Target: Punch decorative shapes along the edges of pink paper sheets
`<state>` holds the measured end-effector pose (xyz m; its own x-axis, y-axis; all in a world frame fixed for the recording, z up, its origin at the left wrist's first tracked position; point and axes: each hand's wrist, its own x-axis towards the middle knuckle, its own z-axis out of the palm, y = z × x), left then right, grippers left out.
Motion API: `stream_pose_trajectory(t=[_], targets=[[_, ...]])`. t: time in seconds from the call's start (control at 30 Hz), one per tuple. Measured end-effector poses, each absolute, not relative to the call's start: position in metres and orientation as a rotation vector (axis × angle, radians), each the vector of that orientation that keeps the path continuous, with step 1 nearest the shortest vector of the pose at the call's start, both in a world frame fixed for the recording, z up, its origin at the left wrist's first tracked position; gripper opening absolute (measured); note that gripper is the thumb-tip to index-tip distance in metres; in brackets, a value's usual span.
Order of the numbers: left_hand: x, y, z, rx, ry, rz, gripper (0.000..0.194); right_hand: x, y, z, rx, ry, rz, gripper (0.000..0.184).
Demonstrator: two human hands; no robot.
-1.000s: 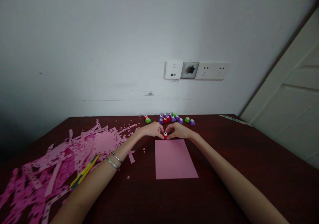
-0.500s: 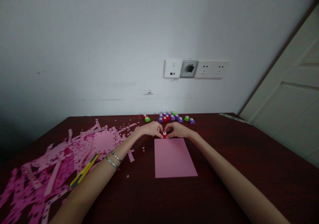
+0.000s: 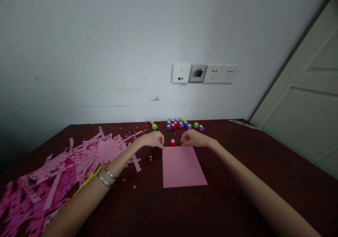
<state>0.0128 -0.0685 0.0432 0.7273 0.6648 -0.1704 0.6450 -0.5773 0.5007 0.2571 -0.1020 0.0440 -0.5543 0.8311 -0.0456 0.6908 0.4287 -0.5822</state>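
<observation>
Dim light, shadowy left edge

Scuffed pale wall (image 3: 105,54), white sockets (image 3: 221,74), panelled door (image 3: 311,114), dark red-brown table (image 3: 264,149)

A pale wall (image 3: 105,54) bears 1 row of socket plates (image 3: 210,74), left of a panelled door (image 3: 311,114).

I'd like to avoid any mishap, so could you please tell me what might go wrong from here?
The red piece stands between the left hand and right hand, so either might bump it. The left forearm overlaps the yellow cutter in this view, so it could brush it.
</observation>
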Motion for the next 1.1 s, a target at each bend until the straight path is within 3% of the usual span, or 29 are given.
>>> stream_pose_trajectory(t=[0.3,1.1], targets=[[0.009,-0.078,0.035,2.438,0.948,0.053,0.026,0.253,-0.121,0.027,-1.298,-2.474,0.537,0.024],[0.01,-0.073,0.034,2.418,0.92,0.089,0.016,0.252,-0.118,0.024,-1.281,-2.466,0.508,0.011]])
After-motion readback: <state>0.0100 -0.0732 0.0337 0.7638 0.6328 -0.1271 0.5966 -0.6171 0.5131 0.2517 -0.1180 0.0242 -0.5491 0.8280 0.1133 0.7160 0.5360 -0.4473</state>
